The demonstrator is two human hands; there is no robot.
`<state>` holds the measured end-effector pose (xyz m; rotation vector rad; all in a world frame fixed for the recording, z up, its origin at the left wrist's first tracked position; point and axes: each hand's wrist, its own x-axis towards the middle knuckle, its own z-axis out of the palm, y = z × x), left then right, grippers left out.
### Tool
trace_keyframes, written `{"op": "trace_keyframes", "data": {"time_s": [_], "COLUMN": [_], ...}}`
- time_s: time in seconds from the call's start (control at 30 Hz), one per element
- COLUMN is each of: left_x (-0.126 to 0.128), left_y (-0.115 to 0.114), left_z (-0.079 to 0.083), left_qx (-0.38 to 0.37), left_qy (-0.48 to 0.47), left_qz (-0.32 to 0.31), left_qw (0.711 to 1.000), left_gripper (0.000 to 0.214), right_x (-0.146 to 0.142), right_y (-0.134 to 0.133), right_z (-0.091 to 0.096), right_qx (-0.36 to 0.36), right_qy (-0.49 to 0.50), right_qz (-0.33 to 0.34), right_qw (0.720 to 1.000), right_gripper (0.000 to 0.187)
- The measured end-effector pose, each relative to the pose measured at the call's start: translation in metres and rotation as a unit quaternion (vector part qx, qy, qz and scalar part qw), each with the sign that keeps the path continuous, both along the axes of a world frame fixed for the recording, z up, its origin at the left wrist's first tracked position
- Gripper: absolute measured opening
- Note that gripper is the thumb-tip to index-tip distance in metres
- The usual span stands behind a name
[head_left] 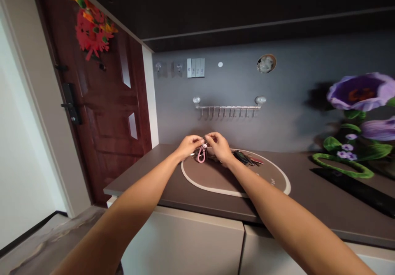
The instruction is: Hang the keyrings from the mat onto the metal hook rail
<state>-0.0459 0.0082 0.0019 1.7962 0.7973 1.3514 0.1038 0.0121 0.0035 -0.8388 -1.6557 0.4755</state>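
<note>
Both my hands meet above an oval brown mat with a pale rim. Between my fingertips is a key ring, from which a pink strap loop and some keys hang. My left hand pinches the ring from the left, with a bit of metal showing under its fingers. My right hand pinches it from the right, its thumb and forefinger close together. A heap of dark keys with a reddish piece lies on the mat just right of my right hand.
A clear hook rail is fixed to the grey wall behind my hands. Purple fabric flowers and a long black object occupy the counter's right side. A dark cabinet overhangs above. A red-brown door stands left.
</note>
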Motion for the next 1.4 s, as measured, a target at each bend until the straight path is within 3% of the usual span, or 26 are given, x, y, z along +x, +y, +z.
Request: {"op": "trace_keyframes", "data": {"time_s": [0.23, 0.4, 0.6, 0.67, 0.8, 0.93, 1.23, 1.4], "left_x": [0.005, 0.003, -0.011, -0.015, -0.019, -0.019, -0.019, -0.019], "left_y": [-0.001, 0.002, 0.011, 0.012, 0.013, 0.013, 0.012, 0.011], "left_z": [0.002, 0.001, 0.001, 0.001, -0.001, -0.002, -0.002, -0.001], "left_qx": [-0.029, 0.045, 0.118, 0.125, 0.12, 0.116, 0.115, 0.124], "left_qy": [-0.07, -0.024, 0.045, 0.078, 0.148, 0.194, 0.219, 0.22], "left_qz": [0.031, 0.076, 0.305, 0.341, 0.359, 0.372, 0.366, 0.369], "left_qw": [0.997, 0.996, 0.944, 0.928, 0.914, 0.9, 0.897, 0.895], "left_gripper": [0.024, 0.027, 0.031, 0.029, 0.025, 0.025, 0.024, 0.023], "right_x": [-0.003, -0.008, -0.021, -0.028, -0.042, -0.052, -0.06, -0.059], "right_y": [-0.003, 0.0, 0.017, 0.025, 0.043, 0.061, 0.078, 0.073], "right_z": [-0.004, -0.001, 0.036, 0.052, 0.074, 0.081, 0.08, 0.072], "right_qx": [-0.102, -0.097, -0.145, -0.168, -0.18, -0.185, -0.185, -0.207], "right_qy": [0.089, 0.123, 0.194, 0.207, 0.234, 0.246, 0.259, 0.266], "right_qz": [0.073, 0.075, 0.062, 0.045, 0.032, -0.002, -0.073, -0.052], "right_qw": [0.988, 0.985, 0.968, 0.963, 0.955, 0.952, 0.945, 0.94], "right_gripper": [0.03, 0.027, 0.017, 0.012, 0.012, 0.014, 0.012, 0.013]}}
